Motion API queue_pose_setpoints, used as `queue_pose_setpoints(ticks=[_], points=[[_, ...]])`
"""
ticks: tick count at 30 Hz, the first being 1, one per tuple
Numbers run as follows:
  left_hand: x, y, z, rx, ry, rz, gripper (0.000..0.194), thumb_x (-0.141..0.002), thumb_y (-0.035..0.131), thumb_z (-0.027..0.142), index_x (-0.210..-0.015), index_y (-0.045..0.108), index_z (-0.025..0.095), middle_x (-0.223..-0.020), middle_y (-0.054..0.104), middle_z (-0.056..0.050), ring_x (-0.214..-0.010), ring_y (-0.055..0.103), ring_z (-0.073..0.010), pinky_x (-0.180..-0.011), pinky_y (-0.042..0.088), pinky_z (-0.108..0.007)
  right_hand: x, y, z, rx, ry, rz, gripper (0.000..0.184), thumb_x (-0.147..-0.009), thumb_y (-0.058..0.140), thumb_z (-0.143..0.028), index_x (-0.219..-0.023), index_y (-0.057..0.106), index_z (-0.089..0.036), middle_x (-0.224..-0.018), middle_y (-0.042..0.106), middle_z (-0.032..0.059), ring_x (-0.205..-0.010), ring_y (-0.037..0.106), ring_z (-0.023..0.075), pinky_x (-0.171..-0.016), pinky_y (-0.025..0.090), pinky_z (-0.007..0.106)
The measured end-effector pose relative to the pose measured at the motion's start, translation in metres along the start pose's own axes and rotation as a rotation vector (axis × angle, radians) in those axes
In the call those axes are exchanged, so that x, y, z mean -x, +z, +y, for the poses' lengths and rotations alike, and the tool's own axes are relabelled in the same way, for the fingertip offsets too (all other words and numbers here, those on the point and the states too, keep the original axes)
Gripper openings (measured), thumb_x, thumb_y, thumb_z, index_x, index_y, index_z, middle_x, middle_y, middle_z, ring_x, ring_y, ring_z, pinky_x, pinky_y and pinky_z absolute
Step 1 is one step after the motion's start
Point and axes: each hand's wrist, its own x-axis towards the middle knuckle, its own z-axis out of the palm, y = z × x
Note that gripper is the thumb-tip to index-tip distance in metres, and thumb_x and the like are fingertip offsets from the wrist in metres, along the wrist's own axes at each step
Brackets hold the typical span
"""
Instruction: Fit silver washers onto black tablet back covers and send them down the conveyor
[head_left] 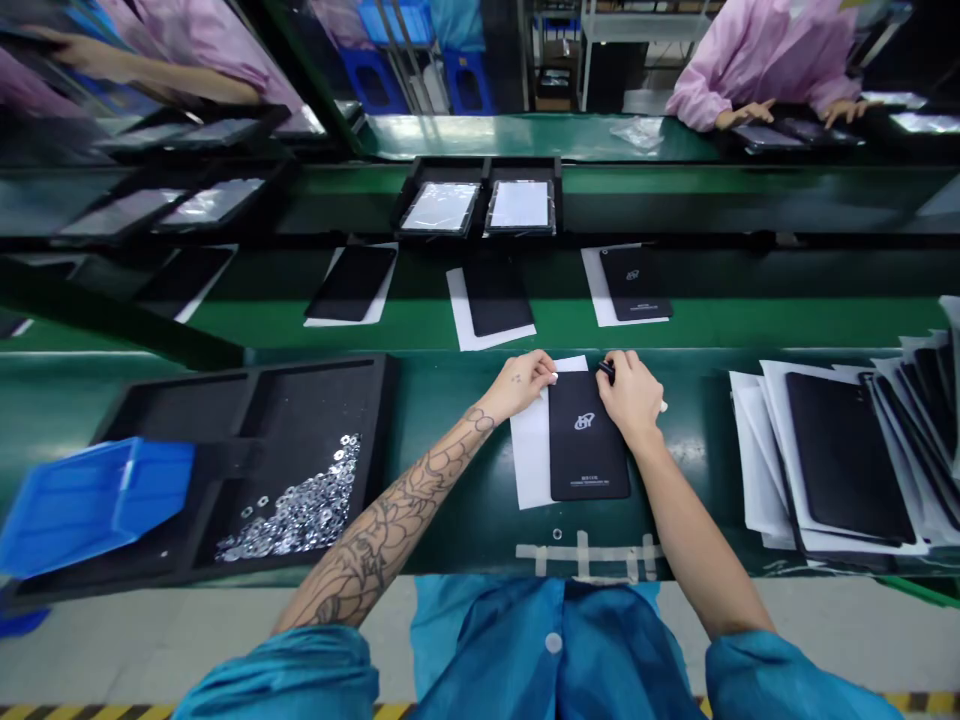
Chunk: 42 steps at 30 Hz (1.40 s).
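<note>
While a person in a teal gown (pixel 555 650) leaned in, a long green counter (pixel 450 440) ran across the whole view, with a moving-line belt (pixel 420 320) beyond it and a dark green bar (pixel 112 310) cutting across the far left. Further off, a co-worker in a pink gown (pixel 765 60) had both hands (pixel 742 115) on dark tablets. Black trays (pixel 476 195) of film-wrapped panels sat beyond the belt, and three black panels (pixel 491 300) lay on white sheets on it. To the person's right stood a heap of black covers on white paper (pixel 844 455). To the left lay a black foam tray (pixel 292 440) of loose metal washers (pixel 300 510), with a blue plastic bin (pixel 94 505) tilted on its edge.

Directly ahead, a black logo panel (pixel 587 445) lay on a white sheet (pixel 531 450) on the counter, between the hands. The left hand (pixel 517 387) rested on the sheet's upper edge, though whether its fingers gripped anything could not be told. The right hand (pixel 634 395) sat at the panel's top edge, its fingers (pixel 611 365) clenched on a small black item (pixel 606 371). One stray washer (pixel 556 534) lay just below the panel, near strips of white tape (pixel 585 553).
</note>
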Motion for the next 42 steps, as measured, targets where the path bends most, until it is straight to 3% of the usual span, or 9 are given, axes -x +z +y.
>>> queue_pose_setpoints(ticks=[11,19,24,27,31,34,37,39,42], points=[[-0.034,-0.020,0.001,-0.164,-0.095,-0.237,0.003,-0.087,0.074,0.016,-0.089,0.076,0.016,-0.085,0.078,-0.006,-0.075,0.072,-0.0158,-0.064,0.058,-0.024,-0.002,0.000,0.000,-0.040,0.018,-0.051,0.019,-0.107,0.055,-0.033,-0.118,0.067,-0.023,-0.118,0.070,0.0097,-0.102,0.064,0.0269,-0.067,0.031,0.035],[-0.062,-0.026,0.016,-0.373,-0.042,-0.371,0.011,-0.073,0.084,0.010,-0.075,0.077,0.018,-0.073,0.075,-0.001,-0.070,0.068,-0.0150,-0.068,0.047,-0.024,-0.004,-0.001,0.001,-0.050,0.020,-0.057,0.021,-0.107,0.053,-0.033,-0.118,0.068,-0.022,-0.117,0.071,0.0113,-0.102,0.064,0.0277,-0.068,0.032,0.035],[-0.089,-0.020,0.021,-0.530,-0.070,-0.445,0.026,-0.063,0.093,0.010,-0.060,0.068,0.018,-0.057,0.060,0.001,-0.066,0.060,-0.0172,-0.067,0.043,-0.026,-0.005,-0.002,0.000,-0.053,0.030,-0.064,0.022,-0.107,0.053,-0.034,-0.119,0.068,-0.022,-0.119,0.072,0.0105,-0.101,0.064,0.0269,-0.068,0.032,0.035],[-0.111,-0.011,0.027,-0.588,-0.081,-0.471,0.041,-0.064,0.101,0.025,-0.054,0.061,0.019,-0.055,0.054,0.000,-0.074,0.061,-0.0214,-0.072,0.046,-0.028,-0.004,-0.002,0.000,-0.049,0.016,-0.052,0.022,-0.107,0.054,-0.033,-0.119,0.069,-0.022,-0.119,0.072,0.0097,-0.100,0.065,0.0262,-0.069,0.034,0.034],[-0.130,-0.004,0.040,-0.739,-0.006,-0.561,0.046,-0.075,0.096,0.055,-0.068,0.066,0.020,-0.076,0.067,-0.003,-0.089,0.063,-0.0232,-0.083,0.050,-0.032,-0.001,-0.001,0.007,-0.104,-0.036,-0.006,0.022,-0.105,0.056,-0.031,-0.116,0.072,-0.021,-0.118,0.073,0.0092,-0.094,0.067,0.0239,-0.069,0.037,0.033],[-0.128,-0.006,0.054,-0.908,0.030,-0.664,0.047,-0.070,0.098,0.055,-0.087,0.073,0.019,-0.097,0.075,-0.006,-0.095,0.065,-0.0237,-0.092,0.051,-0.035,-0.006,-0.009,0.009,-0.322,-0.088,0.147,0.017,-0.103,0.060,-0.034,-0.102,0.071,-0.021,-0.100,0.073,0.0059,-0.078,0.063,0.0197,-0.068,0.040,0.032],[-0.113,-0.010,0.072,-0.960,-0.020,-0.644,0.049,-0.070,0.101,0.048,-0.099,0.076,0.016,-0.104,0.077,-0.010,-0.097,0.068,-0.0261,-0.093,0.052,-0.036,-0.022,-0.024,-0.003,-0.760,-0.110,0.270,0.047,-0.107,0.060,-0.048,-0.069,0.051,-0.023,-0.062,0.050,-0.0015,-0.056,0.044,0.0143,-0.059,0.035,0.031],[-0.099,-0.013,0.085,-0.989,-0.063,-0.572,0.048,-0.070,0.102,0.041,-0.103,0.078,0.016,-0.107,0.078,-0.010,-0.098,0.070,-0.0276,-0.092,0.054,-0.038,-0.036,-0.032,-0.023,-1.076,-0.105,0.183,0.064,-0.108,0.057,-0.060,-0.059,0.036,-0.025,-0.053,0.036,-0.0037,-0.049,0.033,0.0122,-0.053,0.030,0.031],[-0.067,-0.021,0.097,-0.993,-0.059,-0.394,0.049,-0.074,0.100,0.029,-0.114,0.076,0.016,-0.121,0.075,-0.012,-0.108,0.069,-0.0306,-0.092,0.054,-0.039,-0.054,-0.031,-0.060,-1.387,-0.082,-0.036,0.074,-0.103,0.059,-0.073,-0.054,0.029,-0.026,-0.048,0.030,-0.0046,-0.044,0.029,0.0110,-0.045,0.025,0.031]])
